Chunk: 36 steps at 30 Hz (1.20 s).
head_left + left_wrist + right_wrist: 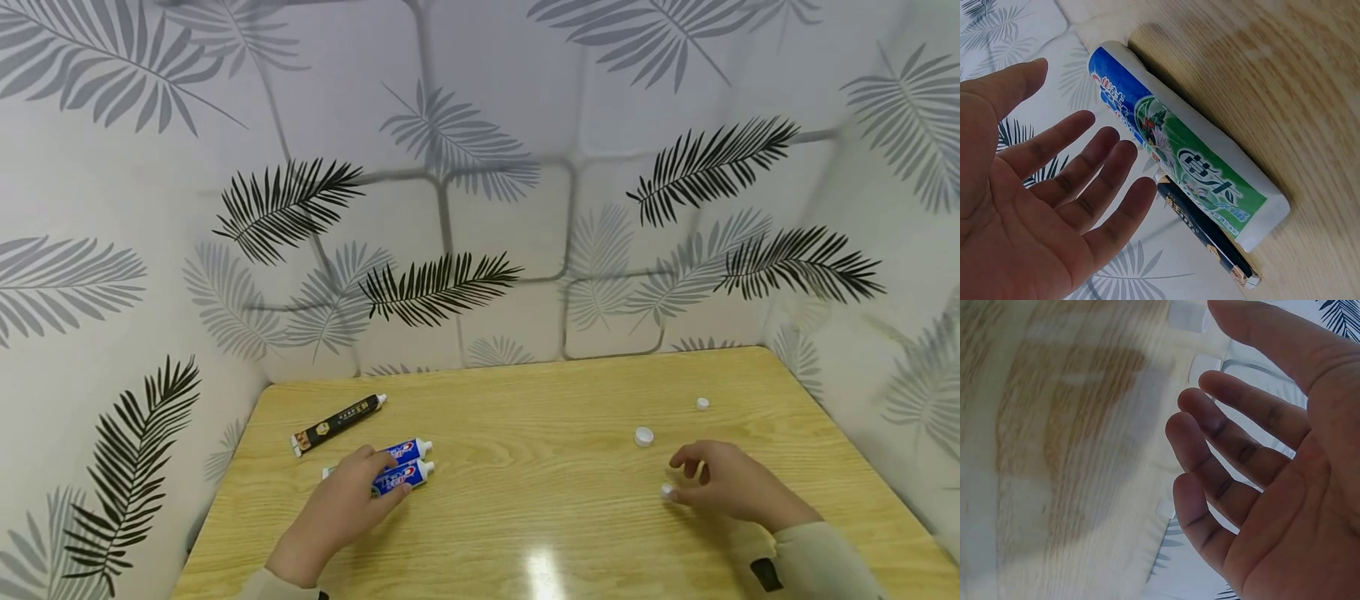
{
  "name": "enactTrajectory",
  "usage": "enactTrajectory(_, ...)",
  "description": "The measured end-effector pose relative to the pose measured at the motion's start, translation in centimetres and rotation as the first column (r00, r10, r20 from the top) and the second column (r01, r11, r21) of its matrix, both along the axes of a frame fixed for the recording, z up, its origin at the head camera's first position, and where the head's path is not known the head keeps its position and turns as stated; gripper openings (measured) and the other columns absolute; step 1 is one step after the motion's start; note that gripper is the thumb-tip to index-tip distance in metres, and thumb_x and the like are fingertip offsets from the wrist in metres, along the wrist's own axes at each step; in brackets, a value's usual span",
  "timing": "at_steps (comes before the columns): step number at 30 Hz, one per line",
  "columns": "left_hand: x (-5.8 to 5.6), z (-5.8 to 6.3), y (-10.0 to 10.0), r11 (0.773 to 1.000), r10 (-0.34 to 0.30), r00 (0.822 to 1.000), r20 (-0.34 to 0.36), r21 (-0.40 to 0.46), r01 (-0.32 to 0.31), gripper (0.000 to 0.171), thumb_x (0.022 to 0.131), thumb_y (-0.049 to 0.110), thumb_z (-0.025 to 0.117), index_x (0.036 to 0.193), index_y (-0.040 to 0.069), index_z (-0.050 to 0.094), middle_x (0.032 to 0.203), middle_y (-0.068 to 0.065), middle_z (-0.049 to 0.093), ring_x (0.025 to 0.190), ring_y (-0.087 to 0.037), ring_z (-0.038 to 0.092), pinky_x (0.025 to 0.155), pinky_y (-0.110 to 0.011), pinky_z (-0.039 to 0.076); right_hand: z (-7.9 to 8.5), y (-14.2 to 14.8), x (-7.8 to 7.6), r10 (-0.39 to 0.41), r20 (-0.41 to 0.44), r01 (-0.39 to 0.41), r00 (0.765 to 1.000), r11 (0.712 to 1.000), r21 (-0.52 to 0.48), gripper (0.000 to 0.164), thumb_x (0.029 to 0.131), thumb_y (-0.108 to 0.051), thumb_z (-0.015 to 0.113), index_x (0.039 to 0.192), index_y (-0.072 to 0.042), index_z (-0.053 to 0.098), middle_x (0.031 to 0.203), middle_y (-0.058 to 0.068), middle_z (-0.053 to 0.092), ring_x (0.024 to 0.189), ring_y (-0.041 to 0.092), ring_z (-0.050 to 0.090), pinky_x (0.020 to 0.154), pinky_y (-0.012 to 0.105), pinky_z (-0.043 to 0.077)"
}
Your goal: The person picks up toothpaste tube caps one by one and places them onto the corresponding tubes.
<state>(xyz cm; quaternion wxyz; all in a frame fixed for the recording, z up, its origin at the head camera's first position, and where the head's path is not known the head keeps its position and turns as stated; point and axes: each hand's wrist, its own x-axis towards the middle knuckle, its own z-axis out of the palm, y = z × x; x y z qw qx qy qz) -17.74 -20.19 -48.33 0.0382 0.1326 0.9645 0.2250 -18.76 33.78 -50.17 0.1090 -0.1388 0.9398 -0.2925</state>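
Two blue and white toothpaste tubes, the rear one (405, 452) and the front one (401, 476), lie side by side at the left, with white nozzles toward the right. My left hand (347, 500) is over their left part and hides much of them. In the left wrist view its fingers are spread and loosely bent beside a tube with a green label (1200, 165), gripping nothing. At the right, my right hand (723, 482) is just above the table, fingers loosely bent. A small white cap (667, 492) stands by its thumb tip; whether they touch I cannot tell.
Behind the blue tubes lies a black toothpaste tube (339, 423). A larger white cap (643, 437) and another small cap (702, 403) stand beyond my right hand. The wooden table (525, 433) ends at a leaf-patterned curtain (495, 217) at the back and sides.
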Motion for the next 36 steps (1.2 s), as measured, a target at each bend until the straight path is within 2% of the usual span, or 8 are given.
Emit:
enactTrajectory(10,0.1,-0.3,0.0,1.000,0.014,1.000,0.023,0.001,-0.014,0.040,0.097,0.037,0.080,0.124,0.009,0.075,0.110,-0.003,0.069,0.100,-0.016,0.066,0.090,-0.045,0.059,-1.0,0.4,-0.2,0.062,0.015,-0.062,0.998,0.997,-0.039,0.041,0.084,-0.031,0.091,0.110,-0.004,0.076,0.090,0.000,0.067,0.075,0.007,0.056,0.066,0.025,0.050)
enactTrajectory(20,-0.3,-0.6,0.0,1.000,0.025,1.000,0.014,-0.018,-0.024,0.037,0.097,0.037,0.079,0.123,0.011,0.076,0.107,-0.001,0.068,0.095,-0.013,0.064,0.087,-0.044,0.058,-1.6,0.4,-0.3,0.052,0.005,-0.052,0.999,0.998,-0.045,0.036,0.084,-0.031,0.090,0.108,-0.007,0.077,0.089,0.000,0.065,0.074,0.005,0.056,0.066,0.025,0.050)
enactTrajectory(28,-0.5,-0.8,0.0,0.999,0.034,0.999,0.043,-0.019,-0.033,0.043,0.096,0.035,0.081,0.128,0.008,0.074,0.110,-0.005,0.068,0.097,-0.017,0.063,0.089,-0.047,0.058,-2.1,0.3,-0.4,0.046,0.005,-0.046,0.999,0.997,-0.058,0.033,0.085,-0.030,0.090,0.107,-0.009,0.078,0.090,0.000,0.065,0.077,0.006,0.056,0.068,0.024,0.050)
enactTrajectory(32,-0.6,-1.1,0.0,0.999,0.021,1.000,0.019,-0.036,-0.021,0.044,0.095,0.034,0.082,0.128,0.006,0.074,0.110,-0.007,0.069,0.097,-0.018,0.064,0.090,-0.047,0.058,-2.1,0.1,-0.4,0.053,-0.003,-0.053,0.999,0.997,-0.055,0.031,0.086,-0.031,0.089,0.106,-0.011,0.078,0.091,-0.001,0.064,0.078,0.007,0.055,0.069,0.024,0.050)
enactTrajectory(36,-0.7,-1.2,0.0,0.999,0.016,1.000,0.007,-0.047,-0.016,0.046,0.094,0.033,0.083,0.130,0.005,0.073,0.116,-0.010,0.071,0.107,-0.026,0.068,0.095,-0.052,0.058,-2.1,0.0,-0.5,0.061,-0.009,-0.061,0.998,0.997,-0.055,0.028,0.087,-0.030,0.089,0.105,-0.012,0.078,0.091,-0.002,0.065,0.079,0.007,0.056,0.069,0.025,0.049)
